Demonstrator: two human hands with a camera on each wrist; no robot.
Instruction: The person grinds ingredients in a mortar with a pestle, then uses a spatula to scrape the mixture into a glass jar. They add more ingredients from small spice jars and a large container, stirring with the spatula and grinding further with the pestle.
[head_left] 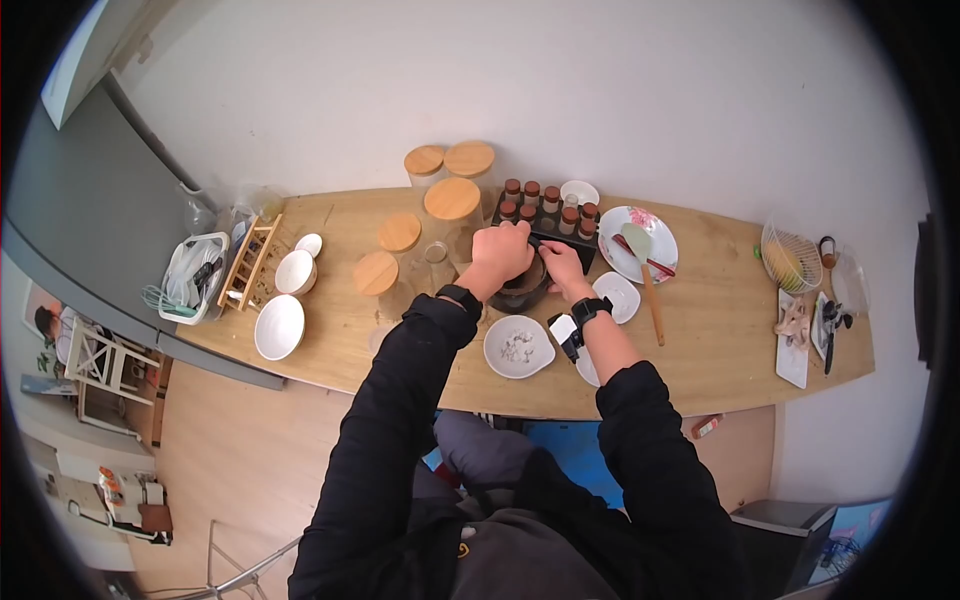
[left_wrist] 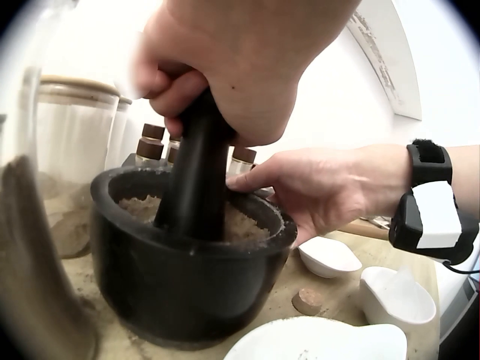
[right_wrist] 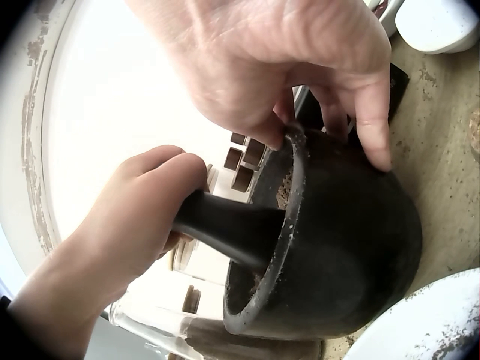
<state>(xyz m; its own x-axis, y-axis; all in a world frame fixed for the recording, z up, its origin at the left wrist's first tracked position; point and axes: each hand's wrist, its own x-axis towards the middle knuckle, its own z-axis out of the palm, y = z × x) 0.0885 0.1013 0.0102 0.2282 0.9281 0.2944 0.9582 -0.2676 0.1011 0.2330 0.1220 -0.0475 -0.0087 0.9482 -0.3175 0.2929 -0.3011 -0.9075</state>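
Note:
My left hand [head_left: 503,250] grips the top of a black pestle [left_wrist: 196,180], fingers wrapped round it. The pestle leans inside a black mortar [left_wrist: 180,285], its lower end sunk in brownish ground material [left_wrist: 244,227]. On the mortar's other side my right hand [right_wrist: 300,67] holds the rim, thumb at the lip and fingers along the outer wall. Just in front of the mortar is a white bowl [head_left: 493,342] with pale bits in it. A small cork [left_wrist: 307,301] lies beside the mortar in the left wrist view.
Jars with wooden lids [head_left: 452,200] stand to the left. Behind the mortar, a black rack [head_left: 552,228] holds brown-capped bottles. At right are a small white dish [head_left: 617,297] and a floral plate [head_left: 612,247] bearing a spatula [head_left: 650,285]. White bowls [head_left: 279,327] sit farther left.

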